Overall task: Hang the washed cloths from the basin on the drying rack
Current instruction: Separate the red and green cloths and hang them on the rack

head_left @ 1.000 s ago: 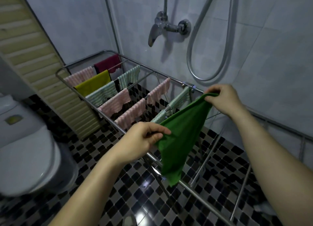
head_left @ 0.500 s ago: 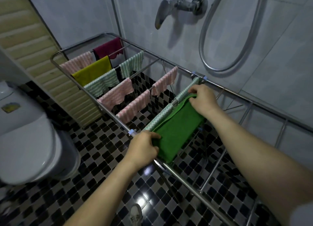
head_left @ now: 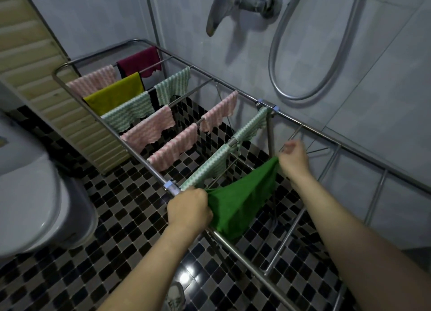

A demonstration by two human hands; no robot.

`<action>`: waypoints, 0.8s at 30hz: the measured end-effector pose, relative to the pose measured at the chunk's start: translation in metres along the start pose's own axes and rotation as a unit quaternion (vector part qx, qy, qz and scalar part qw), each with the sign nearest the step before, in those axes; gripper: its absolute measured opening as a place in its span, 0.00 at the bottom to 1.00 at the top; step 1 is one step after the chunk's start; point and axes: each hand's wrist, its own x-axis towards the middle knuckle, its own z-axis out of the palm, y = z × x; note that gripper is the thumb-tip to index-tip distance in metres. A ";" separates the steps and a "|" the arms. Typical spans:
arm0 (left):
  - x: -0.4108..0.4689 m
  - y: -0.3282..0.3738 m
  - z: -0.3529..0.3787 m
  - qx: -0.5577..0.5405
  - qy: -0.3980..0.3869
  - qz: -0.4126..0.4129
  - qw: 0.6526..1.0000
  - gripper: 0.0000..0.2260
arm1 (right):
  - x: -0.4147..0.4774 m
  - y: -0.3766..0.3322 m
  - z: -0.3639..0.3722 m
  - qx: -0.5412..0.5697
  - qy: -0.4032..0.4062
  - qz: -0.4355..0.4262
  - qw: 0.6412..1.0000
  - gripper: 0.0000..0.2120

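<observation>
A green cloth (head_left: 238, 199) stretches between my two hands over the steel drying rack (head_left: 326, 138), just right of the rail wrapped in a mint striped cloth (head_left: 224, 157). My left hand (head_left: 189, 208) grips its near corner at the rack's front bar. My right hand (head_left: 293, 159) pinches the far corner, its image blurred. The cloth sags down between the rails. Several pink, mint, yellow and maroon cloths (head_left: 149, 131) hang on the rails further left. The basin is out of view.
A white toilet (head_left: 30, 201) stands at the left. A tap (head_left: 224, 5) and shower hose (head_left: 310, 54) are on the tiled wall behind the rack. Bare rails (head_left: 326, 168) lie to the right of the green cloth. The floor is black-and-white mosaic tile.
The green cloth, laid folded against the mint rail half a second ago, is now pulled rightwards and spread between my hands, sagging lower. My right hand moved right and nearer.
</observation>
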 end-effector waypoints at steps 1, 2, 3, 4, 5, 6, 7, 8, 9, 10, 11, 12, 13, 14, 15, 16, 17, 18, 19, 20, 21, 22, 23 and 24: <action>0.003 0.002 0.000 0.007 -0.005 -0.004 1.000 0.04 | 0.000 0.006 0.000 0.043 -0.039 0.054 0.997 0.17; 0.005 0.003 0.000 0.014 -0.010 -0.007 1.000 0.04 | 0.000 0.011 0.001 0.083 -0.081 0.092 0.989 0.18; 0.008 0.005 -0.001 0.022 -0.018 -0.009 1.000 0.03 | 0.000 0.014 0.002 0.118 -0.113 0.114 0.980 0.20; 0.011 0.009 -0.001 0.030 -0.027 -0.010 0.999 0.03 | 0.003 0.016 0.001 0.144 -0.134 0.122 0.973 0.22; 0.012 0.011 -0.001 0.039 -0.036 -0.012 0.999 0.03 | 0.006 0.018 0.001 0.157 -0.146 0.120 0.969 0.22; 0.013 0.013 0.000 0.049 -0.039 -0.014 0.998 0.04 | 0.007 0.017 0.000 0.155 -0.158 0.114 0.969 0.22; 0.013 0.013 0.002 0.057 -0.032 -0.012 0.998 0.05 | 0.009 0.018 -0.002 0.130 -0.170 0.101 0.971 0.21; 0.011 0.013 0.005 0.056 -0.017 -0.005 0.998 0.06 | 0.010 0.019 -0.004 0.088 -0.179 0.081 0.977 0.20; 0.009 0.012 0.009 0.044 0.008 0.010 0.999 0.06 | 0.010 0.019 -0.006 0.038 -0.176 0.054 0.982 0.19; 0.005 0.010 0.013 0.019 0.023 0.028 0.999 0.06 | 0.010 0.017 -0.008 -0.007 -0.164 0.023 0.986 0.18; 0.001 0.008 0.018 -0.012 0.019 0.046 0.999 0.07 | 0.013 0.017 -0.009 -0.042 -0.145 -0.005 0.988 0.17; -0.004 0.006 0.021 -0.043 -0.003 0.058 0.997 0.09 | 0.015 0.016 -0.010 -0.069 -0.127 -0.029 0.989 0.16; -0.008 0.005 0.023 -0.066 -0.036 0.065 0.995 0.12 | 0.018 0.016 -0.011 -0.088 -0.114 -0.045 0.989 0.15; -0.011 0.005 0.022 -0.073 -0.059 0.070 0.993 0.13 | 0.020 0.015 -0.011 -0.100 -0.109 -0.055 0.987 0.13; -0.012 0.005 0.021 -0.068 -0.067 0.076 0.993 0.13 | 0.023 0.014 -0.010 -0.101 -0.110 -0.064 0.987 0.12; -0.012 0.004 0.019 -0.070 -0.067 0.076 0.992 0.12 | 0.024 0.012 -0.010 -0.095 -0.112 -0.073 0.986 0.11; -0.012 0.004 0.018 -0.086 -0.064 0.071 0.992 0.10 | 0.026 0.010 -0.009 -0.088 -0.113 -0.086 0.986 0.10; -0.012 0.003 0.017 -0.113 -0.061 0.062 0.990 0.08 | 0.026 0.007 -0.009 -0.081 -0.110 -0.101 0.985 0.10; -0.011 0.002 0.017 -0.139 -0.054 0.051 0.988 0.07 | 0.027 0.004 -0.008 -0.075 -0.105 -0.112 0.985 0.11; -0.012 0.001 0.017 -0.154 -0.040 0.044 0.986 0.05 | 0.028 0.000 -0.008 -0.068 -0.102 -0.116 0.986 0.12; -0.012 0.000 0.017 -0.157 -0.020 0.041 0.987 0.04 | 0.030 -0.002 -0.007 -0.064 -0.100 -0.115 0.986 0.13; -0.013 -0.002 0.018 -0.152 0.005 0.044 0.987 0.04 | 0.032 -0.004 -0.006 -0.067 -0.101 -0.109 0.987 0.14; -0.013 -0.004 0.018 -0.142 0.029 0.048 0.988 0.04 | 0.034 -0.003 -0.005 -0.077 -0.102 -0.104 0.986 0.15; -0.013 -0.005 0.019 -0.128 0.050 0.056 0.989 0.05 | 0.036 -0.003 -0.003 -0.089 -0.102 -0.103 0.985 0.15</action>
